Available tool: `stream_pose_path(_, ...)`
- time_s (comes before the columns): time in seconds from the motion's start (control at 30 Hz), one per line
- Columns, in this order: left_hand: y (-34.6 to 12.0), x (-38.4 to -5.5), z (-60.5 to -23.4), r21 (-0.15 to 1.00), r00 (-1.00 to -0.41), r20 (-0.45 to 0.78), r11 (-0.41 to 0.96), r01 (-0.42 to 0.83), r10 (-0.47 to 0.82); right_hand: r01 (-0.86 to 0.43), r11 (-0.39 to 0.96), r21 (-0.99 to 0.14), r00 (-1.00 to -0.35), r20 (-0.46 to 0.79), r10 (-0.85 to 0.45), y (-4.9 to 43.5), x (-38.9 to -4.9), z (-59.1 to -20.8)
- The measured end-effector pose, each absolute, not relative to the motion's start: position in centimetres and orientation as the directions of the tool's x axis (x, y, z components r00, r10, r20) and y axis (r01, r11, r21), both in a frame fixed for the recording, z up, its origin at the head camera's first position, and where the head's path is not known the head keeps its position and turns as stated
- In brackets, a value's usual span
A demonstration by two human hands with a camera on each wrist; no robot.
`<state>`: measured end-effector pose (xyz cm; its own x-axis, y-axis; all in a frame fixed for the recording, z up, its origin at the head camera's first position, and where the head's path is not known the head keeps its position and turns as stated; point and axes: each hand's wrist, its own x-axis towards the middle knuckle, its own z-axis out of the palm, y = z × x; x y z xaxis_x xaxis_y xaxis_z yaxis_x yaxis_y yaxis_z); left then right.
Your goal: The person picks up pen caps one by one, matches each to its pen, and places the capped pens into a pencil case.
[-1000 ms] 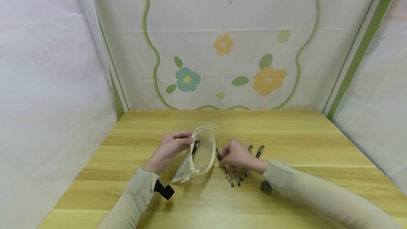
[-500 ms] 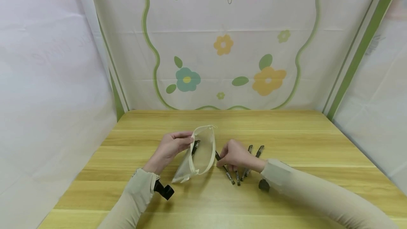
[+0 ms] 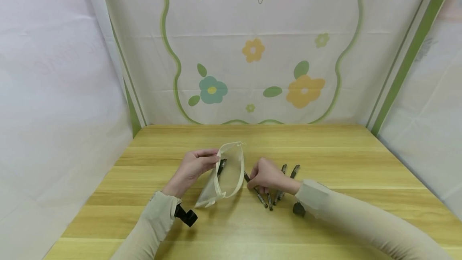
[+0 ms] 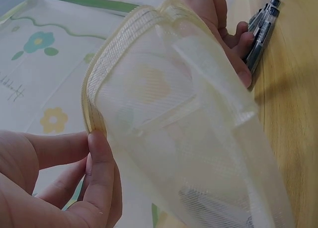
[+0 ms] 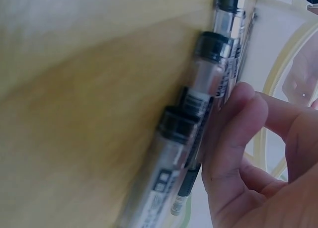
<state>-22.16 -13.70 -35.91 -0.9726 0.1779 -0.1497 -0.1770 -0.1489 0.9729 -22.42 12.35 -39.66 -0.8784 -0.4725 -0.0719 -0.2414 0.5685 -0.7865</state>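
Observation:
My left hand (image 3: 191,171) pinches the rim of a pale, see-through mesh zip pouch (image 3: 231,175) between thumb and fingers. The pouch's mouth gapes toward the right, and a dark pen (image 3: 221,167) lies inside it. My right hand (image 3: 267,175) is low over the table, just right of the pouch, its thumb and fingers pinching a black-and-clear pen (image 3: 260,198). Beside that pen lie several similar ones, partly under the hand; one pen (image 3: 294,171) points away to the right. In the right wrist view, curled fingers (image 5: 243,118) press close against the pens' clear barrels (image 5: 201,79).
The wooden table (image 3: 325,147) carries the pouch and pens. A white flowered cloth (image 3: 252,75) hangs behind it, with white cloth sides left (image 3: 65,91) and right (image 3: 433,131). Dark wrist cameras (image 3: 186,216) sit below both wrists.
The right hand has shifted slightly left, and the pen at its fingertips has turned a little, its near end moving right. The left hand and pouch stay in place.

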Motion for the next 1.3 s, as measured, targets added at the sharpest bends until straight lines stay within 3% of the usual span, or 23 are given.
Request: stream_pose_path(1.3,-13.8,-22.1,-35.9,0.975,-0.972,-0.139,-0.147,-0.168,0.189,-0.063,0.459,-0.886,-0.925,-0.12,-0.359,13.5,-22.5,-39.0)
